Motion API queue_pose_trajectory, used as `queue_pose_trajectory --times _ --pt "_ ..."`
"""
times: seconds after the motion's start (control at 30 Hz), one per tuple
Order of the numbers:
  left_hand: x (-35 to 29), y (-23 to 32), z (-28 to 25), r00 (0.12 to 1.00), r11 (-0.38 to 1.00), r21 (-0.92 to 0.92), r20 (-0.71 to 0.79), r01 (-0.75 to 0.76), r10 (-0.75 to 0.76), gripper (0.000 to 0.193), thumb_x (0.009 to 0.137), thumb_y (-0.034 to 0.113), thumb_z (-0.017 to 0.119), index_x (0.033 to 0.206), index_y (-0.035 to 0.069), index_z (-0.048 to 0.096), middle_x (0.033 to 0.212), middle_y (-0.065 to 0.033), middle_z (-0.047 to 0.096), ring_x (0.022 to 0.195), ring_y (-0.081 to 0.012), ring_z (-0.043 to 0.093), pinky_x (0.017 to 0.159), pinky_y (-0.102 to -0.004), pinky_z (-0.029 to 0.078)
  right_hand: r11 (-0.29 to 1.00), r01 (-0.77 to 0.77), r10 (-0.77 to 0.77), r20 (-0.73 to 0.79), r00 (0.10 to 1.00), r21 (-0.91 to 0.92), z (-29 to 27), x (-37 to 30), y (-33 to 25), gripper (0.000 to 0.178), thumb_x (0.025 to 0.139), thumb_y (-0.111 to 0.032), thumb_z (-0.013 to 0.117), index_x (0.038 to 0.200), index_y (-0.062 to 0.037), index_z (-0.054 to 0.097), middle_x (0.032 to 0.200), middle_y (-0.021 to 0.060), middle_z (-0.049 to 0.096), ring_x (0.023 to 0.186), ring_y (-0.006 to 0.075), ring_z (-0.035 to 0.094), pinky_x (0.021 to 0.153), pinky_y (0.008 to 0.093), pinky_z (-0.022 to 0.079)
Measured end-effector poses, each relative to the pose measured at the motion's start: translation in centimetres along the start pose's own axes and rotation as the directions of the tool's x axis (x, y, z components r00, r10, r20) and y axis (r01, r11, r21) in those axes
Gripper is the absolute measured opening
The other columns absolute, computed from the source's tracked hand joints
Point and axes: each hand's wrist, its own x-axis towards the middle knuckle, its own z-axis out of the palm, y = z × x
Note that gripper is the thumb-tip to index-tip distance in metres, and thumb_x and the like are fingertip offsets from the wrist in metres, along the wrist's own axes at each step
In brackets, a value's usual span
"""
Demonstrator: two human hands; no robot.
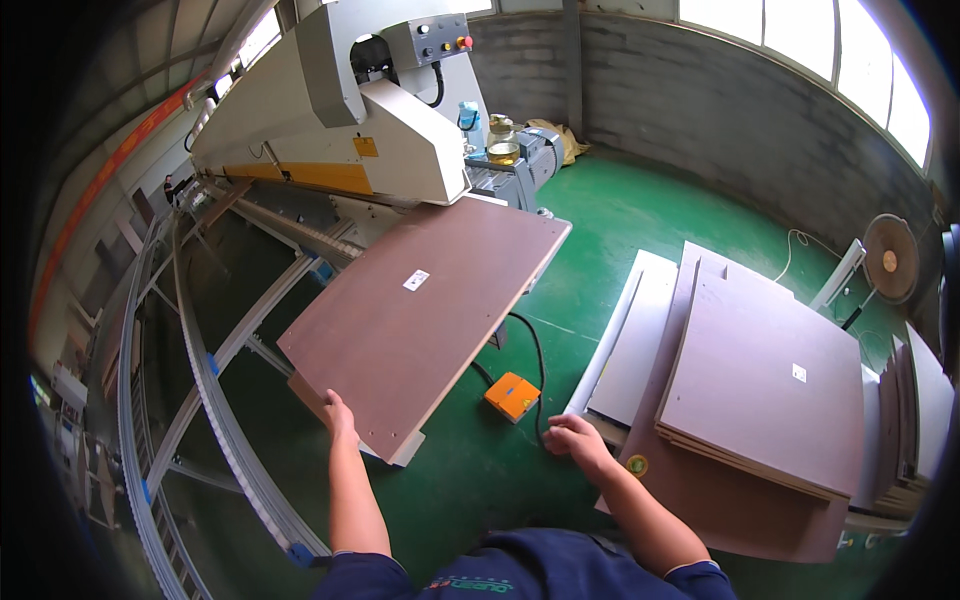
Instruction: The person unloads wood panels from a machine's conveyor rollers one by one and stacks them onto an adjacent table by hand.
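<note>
A large brown panel (420,310) with a small white label lies tilted across my view, its far edge at the end of the big white and yellow machine (420,155). My left hand (338,412) is at the panel's near left edge and grips it there, its fingers partly hidden. My right hand (578,440) hangs over the floor, apart from the panel, with its fingers curled in and nothing visible in them. Beside it, on the right, is a stack of similar brown panels (760,370), the top one also labelled.
An orange foot pedal (513,397) with a black cable stands on the green floor between panel and stack. Metal roller rails (215,400) run along my left. A round fan (889,260) stands beyond the stack; more upright panels (925,400) are at far right.
</note>
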Motion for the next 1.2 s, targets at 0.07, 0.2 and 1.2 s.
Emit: queue_pose_trajectory --times 0.07,0.2,1.2 --pt "-1.1 -1.4 -0.5 0.995 0.995 0.028 -0.023 -0.093 0.093 0.061 0.096 0.047 0.035 0.128 -0.004 0.042 0.133 -0.0171 0.046 0.12 -0.029 0.047 0.099 -0.0396 0.037 1.0 -0.017 0.018 -0.031 0.999 0.022 1.2 0.6 -0.9 0.037 0.09 -0.017 0.055 0.122 0.0007 0.048 0.1 0.0092 0.062 0.086 0.0176 0.06 0.077 0.0293 0.049" --pt "-6.1 -1.1 -0.1 0.995 0.995 -0.011 0.012 -0.095 0.095 0.06 0.096 0.046 0.036 0.128 -0.005 0.042 0.133 -0.0181 0.046 0.12 -0.0286 0.046 0.099 -0.0399 0.037 0.965 -0.049 0.067 -0.062 0.996 0.256 1.5 2.5 -0.4 0.049 0.088 -0.02 0.057 0.129 0.0 0.038 0.109 0.0108 0.058 0.093 0.0217 0.06 0.08 0.033 0.048" --pt "-13.9 -3.8 -2.5 0.96 0.967 0.104 0.183 -0.235 0.213 0.058 0.096 0.043 0.041 0.114 -0.011 0.051 0.114 -0.0221 0.057 0.101 -0.0304 0.056 0.088 -0.0348 0.044 0.813 0.04 0.149 -0.274 0.95 0.581 2.5 -1.8 0.5 0.026 0.083 -0.012 0.065 0.102 -0.0055 0.048 0.089 0.009 0.061 0.069 0.0189 0.064 0.061 0.032 0.054"
